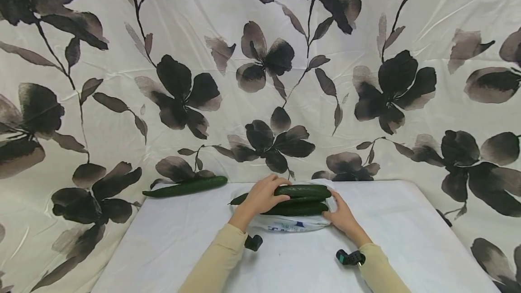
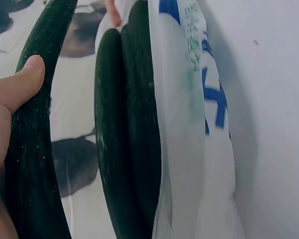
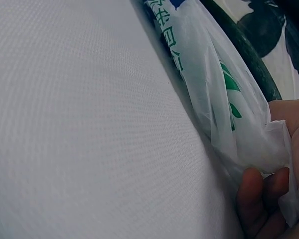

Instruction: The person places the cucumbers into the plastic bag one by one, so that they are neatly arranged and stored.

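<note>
My left hand (image 1: 262,197) grips a long dark green cucumber (image 1: 305,191), its thumb lying along the near side in the left wrist view. Below and just nearer than that cucumber, at least two more cucumbers (image 2: 112,129) lie side by side in the mouth of a white plastic bag (image 2: 184,119) with blue and green print. At the bag's right end, my right hand (image 1: 343,215) holds the thin plastic, with fingertips (image 3: 251,186) curled against it in the right wrist view. The bag's inside is mostly hidden.
Another cucumber (image 1: 187,187) lies alone at the table's back left edge. The white-covered table (image 1: 293,266) meets a floral cloth (image 1: 260,103) hanging behind it. A black wrist camera (image 1: 253,242) sits below the left hand, another (image 1: 350,257) below the right.
</note>
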A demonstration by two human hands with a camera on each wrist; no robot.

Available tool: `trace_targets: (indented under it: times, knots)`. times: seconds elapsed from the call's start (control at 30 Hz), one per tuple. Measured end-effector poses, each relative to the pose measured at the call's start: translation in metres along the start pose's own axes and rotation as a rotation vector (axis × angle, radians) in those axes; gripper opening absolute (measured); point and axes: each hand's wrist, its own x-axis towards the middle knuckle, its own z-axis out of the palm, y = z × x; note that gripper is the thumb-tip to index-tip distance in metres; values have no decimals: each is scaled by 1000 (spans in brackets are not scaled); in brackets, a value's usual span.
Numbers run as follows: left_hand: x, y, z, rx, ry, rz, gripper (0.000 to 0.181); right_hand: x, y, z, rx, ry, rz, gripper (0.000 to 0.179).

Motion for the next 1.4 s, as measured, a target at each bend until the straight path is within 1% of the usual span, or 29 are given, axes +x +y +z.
trace_targets:
  times: [0.1,0.23,0.33,0.47,0.63,0.8,0.93,1.03,1.17,1.27,1.4]
  knots:
    - [7,6,5,2,17,36,39,-1,0,0,7,11,7,77]
    - [16,12,10,9,52,87,39,-1,1,0,-22,23,14,77]
    - [20,14,15,6,71,103,40,0,2,1,-30,27,12,76]
    - [25,16,20,-2,71,86,40,2,2,1,-18,35,17,75]
    - [28,16,28,-25,49,63,40,1,-3,0,-38,37,63,80]
    - [26,11,35,-45,19,37,41,-1,-4,-1,-24,28,83,82]
    - [20,7,41,-39,-8,5,41,-3,-3,-1,-10,15,71,81]
    - [16,4,43,-29,-12,-9,41,-4,-2,0,7,14,26,80]
    - [14,2,46,-28,-13,-19,41,-4,-2,-1,35,6,-10,77]
    - [12,0,48,-37,-21,-31,41,-4,-2,-2,46,-4,-1,77]
    - [11,-1,49,-22,-32,-48,42,-4,-5,-3,26,-5,10,78]
